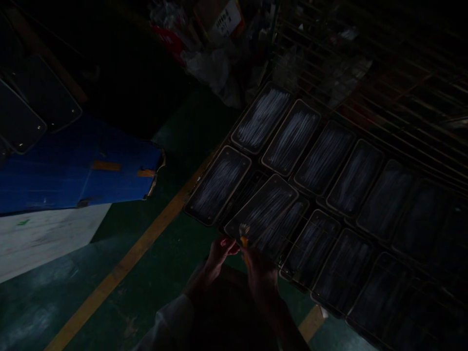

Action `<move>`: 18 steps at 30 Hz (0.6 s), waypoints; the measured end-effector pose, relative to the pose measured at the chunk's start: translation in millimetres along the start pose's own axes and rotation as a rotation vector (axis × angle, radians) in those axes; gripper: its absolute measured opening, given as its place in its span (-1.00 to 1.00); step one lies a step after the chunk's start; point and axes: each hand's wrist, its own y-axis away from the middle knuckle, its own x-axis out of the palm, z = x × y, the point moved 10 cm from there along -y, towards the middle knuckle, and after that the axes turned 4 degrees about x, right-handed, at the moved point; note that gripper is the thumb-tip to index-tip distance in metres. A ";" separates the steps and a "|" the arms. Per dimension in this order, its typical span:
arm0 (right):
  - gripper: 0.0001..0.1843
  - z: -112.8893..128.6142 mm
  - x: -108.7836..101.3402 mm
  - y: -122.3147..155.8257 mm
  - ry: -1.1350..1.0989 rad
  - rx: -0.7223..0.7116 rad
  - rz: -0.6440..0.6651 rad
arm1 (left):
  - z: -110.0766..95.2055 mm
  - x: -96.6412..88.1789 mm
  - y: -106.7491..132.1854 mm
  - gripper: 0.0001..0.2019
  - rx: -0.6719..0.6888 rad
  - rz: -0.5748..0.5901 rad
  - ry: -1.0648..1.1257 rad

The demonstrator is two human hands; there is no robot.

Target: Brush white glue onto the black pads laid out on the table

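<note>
gripping a small orange-handled brush (244,241) in my right hand (262,273), i have its bristles (244,228) over the near end of a dark panel (263,204) straight in front of me. my left hand (218,254) is narrowed, its fingertips close together at that panel's near edge; it is too dark to tell whether they pinch it or only touch. i judge this to be the brushing step on this one panel, and the next move would call for a steady left hand and a light stroke along its length. around it, more streaked panels (218,185) lie in two rows on what looks like a wire rack (387,92): one just to the left, a far row behind, others fading into darkness on the right. well to the left, a blue board (69,168) bears further dark panels (51,92) above the green floor (127,287).
</note>
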 end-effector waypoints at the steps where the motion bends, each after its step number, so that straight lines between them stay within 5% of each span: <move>1: -0.63 6.3 1.1 6.0 -0.051 -0.004 0.028 | -0.9 -0.8 0.1 -0.62 0.010 -0.002 -0.009; 6: -0.69 -25.2 -51.1 -29.8 -0.173 0.101 -0.106 | -0.5 2.7 0.8 -0.66 0.003 0.055 0.011; 10: -0.67 -63.6 -78.3 -80.0 0.042 0.152 -0.225 | -1.4 1.0 -0.8 -0.64 0.002 0.044 0.016; 13: -0.66 -61.2 -59.6 -83.6 0.130 0.142 -0.225 | -2.3 1.0 -2.7 -0.62 0.004 0.043 0.005; 18: -0.63 -1.8 0.4 -29.0 -0.003 0.026 -0.050 | -7.3 3.8 -3.1 -0.61 0.029 0.075 0.012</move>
